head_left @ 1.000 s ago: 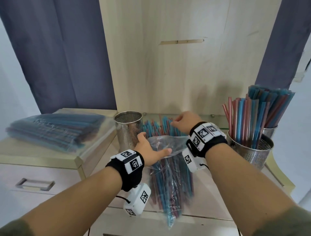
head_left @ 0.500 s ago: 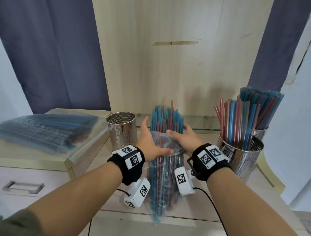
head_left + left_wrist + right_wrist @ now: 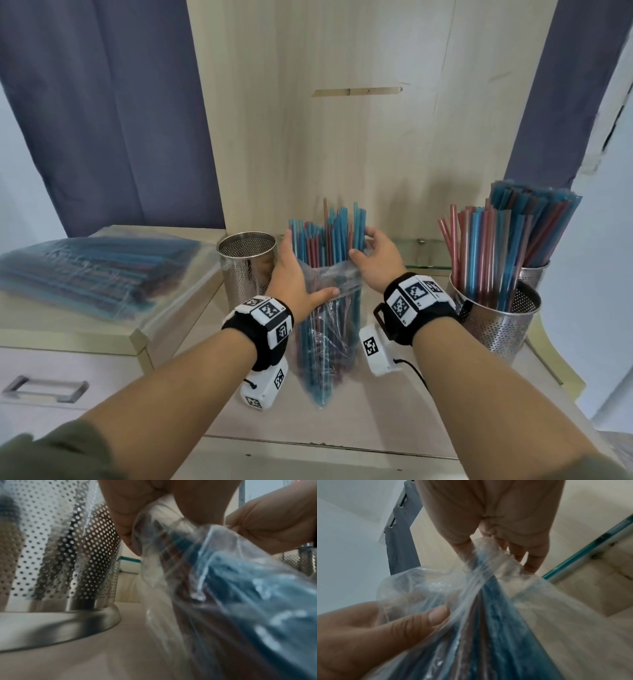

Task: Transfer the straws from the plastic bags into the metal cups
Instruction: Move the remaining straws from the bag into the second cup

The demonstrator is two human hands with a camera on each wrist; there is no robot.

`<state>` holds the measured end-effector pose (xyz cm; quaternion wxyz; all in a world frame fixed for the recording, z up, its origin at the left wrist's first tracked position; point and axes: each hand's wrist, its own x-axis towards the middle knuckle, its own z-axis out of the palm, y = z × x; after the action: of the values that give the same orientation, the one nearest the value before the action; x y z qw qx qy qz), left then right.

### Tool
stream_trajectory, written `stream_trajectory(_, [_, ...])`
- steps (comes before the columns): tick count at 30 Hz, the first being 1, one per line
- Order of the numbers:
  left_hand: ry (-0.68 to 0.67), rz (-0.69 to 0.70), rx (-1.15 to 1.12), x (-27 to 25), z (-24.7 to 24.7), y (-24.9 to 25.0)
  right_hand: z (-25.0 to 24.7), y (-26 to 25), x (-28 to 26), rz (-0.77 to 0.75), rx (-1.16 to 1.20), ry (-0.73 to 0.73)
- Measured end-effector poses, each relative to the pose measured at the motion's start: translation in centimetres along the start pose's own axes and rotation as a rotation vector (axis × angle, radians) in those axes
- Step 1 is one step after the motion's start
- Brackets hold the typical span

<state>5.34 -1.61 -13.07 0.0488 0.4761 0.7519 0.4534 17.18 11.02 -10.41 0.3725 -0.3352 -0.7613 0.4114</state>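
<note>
Straws [image 3: 327, 236], blue and dark red plastic ones, stand upright as a bundle in the clear crinkled plastic bag [image 3: 329, 342] that I hold over the pale wooden counter [image 3: 342, 425], their top ends sticking out above the bag's mouth. My left hand [image 3: 294, 281] wraps the bundle from the left, the thumb lying across the near side of the bag and the fingers reaching up beside the straws. My right hand [image 3: 375, 265] grips from the right, thumb and fingers curled around the bag's rim and the straws just above it. In the right wrist view the right fingers [image 3: 532, 561] pinch gathered plastic [image 3: 488, 574], and the left thumb [image 3: 412, 623] presses the film from below. The left wrist view shows the left hand [image 3: 154, 507] closed on the bag's neck [image 3: 188, 561].

Just left of my left hand stands an empty perforated metal cup [image 3: 247, 265], close beside the bundle; I cannot tell whether they touch. At the right edge of the counter a second perforated metal cup [image 3: 500, 325] holds loose straws, and a third cup [image 3: 532, 274] behind it holds a wrapped bundle. On the raised cabinet top at left lies a flat stack of bagged straws [image 3: 92, 270].
</note>
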Motion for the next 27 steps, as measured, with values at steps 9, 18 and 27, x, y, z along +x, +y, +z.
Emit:
stream_trajectory(9, [-0.167, -0.147, 0.195, -0.7, 1.2, -0.5, 1.4, -1.4, 1.4, 0.03, -0.291, 0.172])
stream_trajectory(18, [-0.167, -0.191, 0.147, -0.9, 1.5, -0.8, 1.5, -0.7, 2.1, 0.258, -0.292, -0.07])
stream_trajectory(27, [-0.143, -0.177, 0.15, -0.9, 1.6, -0.9, 1.3, -1.0, 2.5, 0.368, -0.198, -0.111])
